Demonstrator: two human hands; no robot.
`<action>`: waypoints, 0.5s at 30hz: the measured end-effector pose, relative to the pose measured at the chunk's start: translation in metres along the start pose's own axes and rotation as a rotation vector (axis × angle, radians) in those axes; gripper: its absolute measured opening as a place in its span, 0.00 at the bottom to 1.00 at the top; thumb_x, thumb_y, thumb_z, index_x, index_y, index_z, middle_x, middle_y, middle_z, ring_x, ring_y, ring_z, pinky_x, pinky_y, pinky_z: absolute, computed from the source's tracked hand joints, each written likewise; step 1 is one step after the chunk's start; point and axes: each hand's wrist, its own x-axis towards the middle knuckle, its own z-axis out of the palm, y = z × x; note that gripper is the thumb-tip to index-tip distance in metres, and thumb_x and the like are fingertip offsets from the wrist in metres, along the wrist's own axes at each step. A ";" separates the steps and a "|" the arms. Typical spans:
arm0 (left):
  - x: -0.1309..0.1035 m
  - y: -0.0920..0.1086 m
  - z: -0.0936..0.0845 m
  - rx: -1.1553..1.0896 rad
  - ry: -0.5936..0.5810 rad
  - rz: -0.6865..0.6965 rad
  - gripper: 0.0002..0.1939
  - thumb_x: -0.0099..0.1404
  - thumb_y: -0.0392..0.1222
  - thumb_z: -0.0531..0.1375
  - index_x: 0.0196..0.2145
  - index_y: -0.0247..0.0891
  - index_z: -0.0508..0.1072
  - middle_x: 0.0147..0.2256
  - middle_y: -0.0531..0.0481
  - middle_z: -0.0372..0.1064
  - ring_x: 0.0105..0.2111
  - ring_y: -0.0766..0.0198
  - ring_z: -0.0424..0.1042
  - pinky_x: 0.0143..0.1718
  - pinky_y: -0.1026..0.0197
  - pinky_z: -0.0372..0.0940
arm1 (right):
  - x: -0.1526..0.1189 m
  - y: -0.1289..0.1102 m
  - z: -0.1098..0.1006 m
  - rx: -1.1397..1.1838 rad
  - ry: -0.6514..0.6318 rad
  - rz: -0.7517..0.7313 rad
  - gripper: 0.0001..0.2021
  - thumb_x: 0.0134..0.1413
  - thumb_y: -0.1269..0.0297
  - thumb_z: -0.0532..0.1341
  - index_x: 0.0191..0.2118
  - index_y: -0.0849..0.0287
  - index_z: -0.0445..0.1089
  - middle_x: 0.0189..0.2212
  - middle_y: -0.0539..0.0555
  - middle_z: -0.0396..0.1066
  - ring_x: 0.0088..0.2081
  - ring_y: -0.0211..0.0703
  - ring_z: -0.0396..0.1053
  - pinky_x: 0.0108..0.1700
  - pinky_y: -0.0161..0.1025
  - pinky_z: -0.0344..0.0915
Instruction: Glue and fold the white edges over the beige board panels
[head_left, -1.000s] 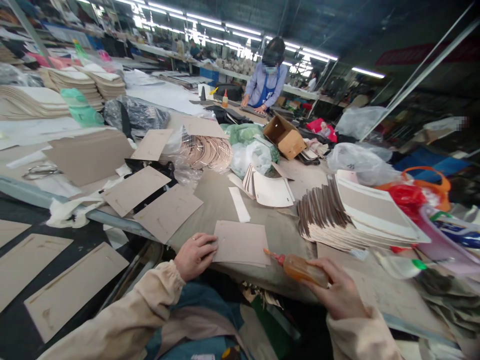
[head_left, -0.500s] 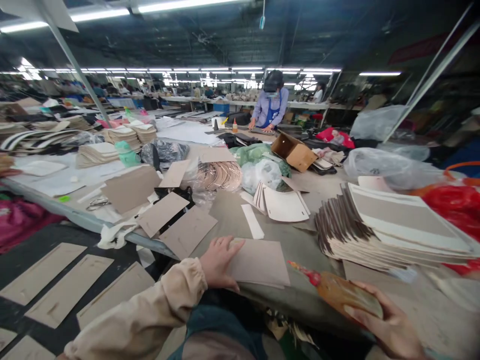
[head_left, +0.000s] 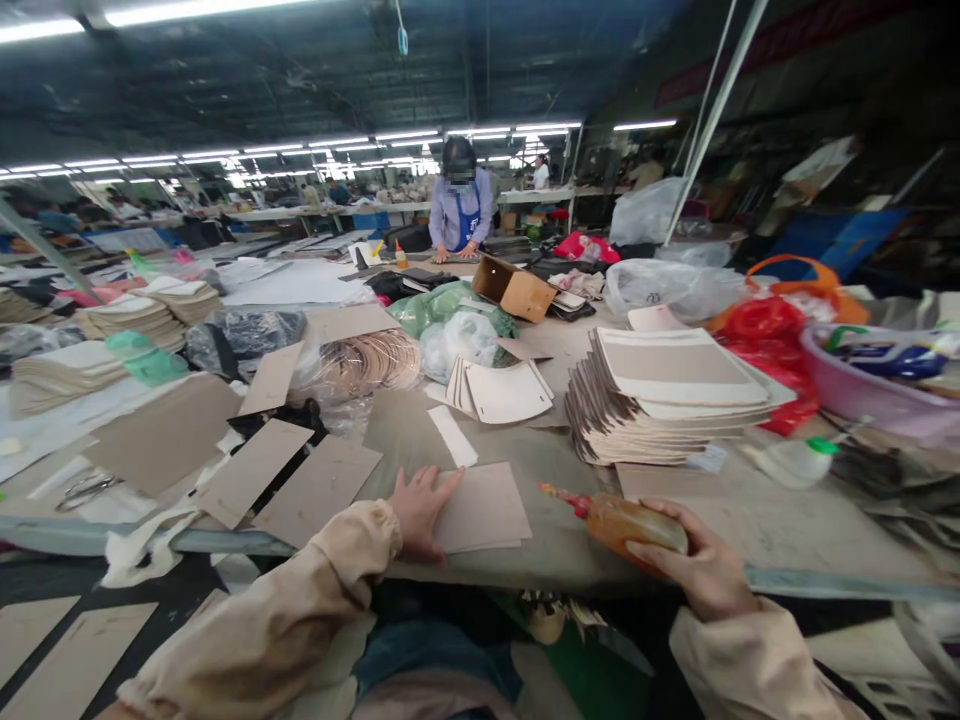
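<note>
My left hand [head_left: 420,512] lies with fingers spread on the left edge of a few stacked grey-beige rectangular panels [head_left: 486,508] at the table's front edge. To the right, my right hand [head_left: 709,565] wraps round a squeeze bottle [head_left: 626,524] of amber liquid, likely glue. The bottle is tilted nearly flat, its red nozzle pointing left toward the panels but apart from them. Just beyond the panels lies a narrow white strip [head_left: 453,436]. More beige panels [head_left: 319,490] lie left of my left hand.
A tall fanned stack of panels [head_left: 667,370] stands at right, near a green-capped bottle [head_left: 799,462] and a purple basin [head_left: 862,375]. Curved white pieces [head_left: 506,390], plastic bags and a cardboard box [head_left: 516,288] lie farther back. Across the table a co-worker [head_left: 460,205] handles material.
My view has turned right, so the table's contents shift left and the purple basin appears. My left hand stays on the panels; my right hand still holds the bottle close beside them.
</note>
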 end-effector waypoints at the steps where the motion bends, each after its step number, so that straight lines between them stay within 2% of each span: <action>1: 0.000 0.000 -0.002 0.000 0.005 0.009 0.67 0.34 0.60 0.67 0.64 0.45 0.32 0.59 0.29 0.47 0.59 0.35 0.48 0.52 0.26 0.38 | 0.000 0.000 0.000 0.006 0.005 0.008 0.28 0.25 0.57 0.71 0.40 0.57 0.68 0.34 0.51 0.71 0.34 0.44 0.69 0.37 0.37 0.68; 3: 0.000 0.001 -0.004 0.001 0.013 0.019 0.67 0.35 0.60 0.67 0.64 0.46 0.33 0.57 0.30 0.50 0.57 0.35 0.50 0.51 0.25 0.38 | 0.001 -0.001 0.000 0.018 0.016 0.009 0.27 0.26 0.58 0.71 0.40 0.56 0.68 0.35 0.51 0.71 0.35 0.44 0.69 0.37 0.37 0.68; 7: -0.004 0.005 -0.007 -0.013 0.034 0.036 0.66 0.36 0.58 0.68 0.64 0.45 0.31 0.56 0.32 0.50 0.58 0.33 0.47 0.51 0.25 0.40 | 0.001 0.000 0.001 0.015 0.023 -0.002 0.28 0.26 0.56 0.71 0.40 0.57 0.68 0.35 0.52 0.71 0.34 0.46 0.69 0.37 0.39 0.69; 10: -0.013 0.002 -0.016 -0.051 0.092 0.054 0.65 0.39 0.57 0.67 0.64 0.46 0.30 0.56 0.33 0.50 0.58 0.35 0.49 0.52 0.27 0.43 | 0.000 -0.001 0.001 0.014 0.031 -0.002 0.28 0.26 0.55 0.71 0.40 0.57 0.68 0.35 0.52 0.71 0.35 0.47 0.69 0.37 0.40 0.69; 12: -0.018 -0.008 -0.029 -0.059 0.166 0.049 0.63 0.41 0.57 0.66 0.63 0.45 0.29 0.56 0.34 0.50 0.57 0.38 0.51 0.53 0.29 0.43 | -0.001 -0.002 0.001 0.018 0.044 0.004 0.29 0.25 0.55 0.71 0.40 0.57 0.68 0.35 0.52 0.71 0.35 0.47 0.69 0.37 0.39 0.69; 15: -0.018 -0.038 -0.053 -0.016 0.286 -0.019 0.61 0.44 0.57 0.64 0.64 0.42 0.29 0.57 0.35 0.49 0.58 0.40 0.50 0.55 0.33 0.43 | -0.002 -0.004 0.002 0.003 0.067 0.029 0.29 0.25 0.54 0.70 0.40 0.56 0.68 0.34 0.51 0.71 0.35 0.45 0.69 0.37 0.37 0.69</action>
